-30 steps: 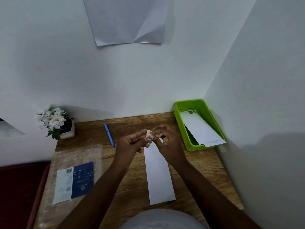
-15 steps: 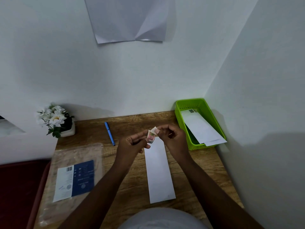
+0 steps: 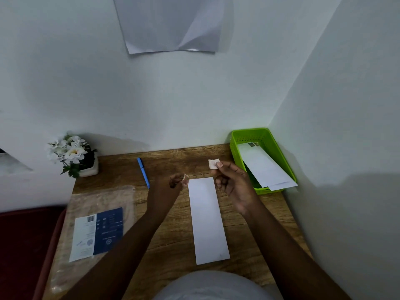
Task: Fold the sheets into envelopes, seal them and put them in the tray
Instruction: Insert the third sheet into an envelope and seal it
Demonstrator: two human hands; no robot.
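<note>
A long white folded envelope [image 3: 207, 219] lies lengthwise on the wooden desk [image 3: 173, 252] in front of me. My left hand [image 3: 166, 191] holds a small roll of stamps [image 3: 185, 179] just left of the envelope's far end. My right hand [image 3: 233, 182] pinches a single torn-off stamp [image 3: 213, 163] between thumb and finger, above the envelope's far right corner. The green tray [image 3: 236, 144] stands at the back right with two white envelopes [image 3: 264, 167] lying in it, their ends sticking out over its near rim.
A blue pen [image 3: 143, 172] lies left of my hands. A clear plastic packet with a blue and white label [image 3: 98, 232] covers the desk's left side. A pot of white flowers [image 3: 73, 155] sits at the back left corner. Walls close off the back and right.
My hands have drawn apart. The right hand has pulled one stamp free from the roll and moved it right and up; the left hand keeps the roll.
</note>
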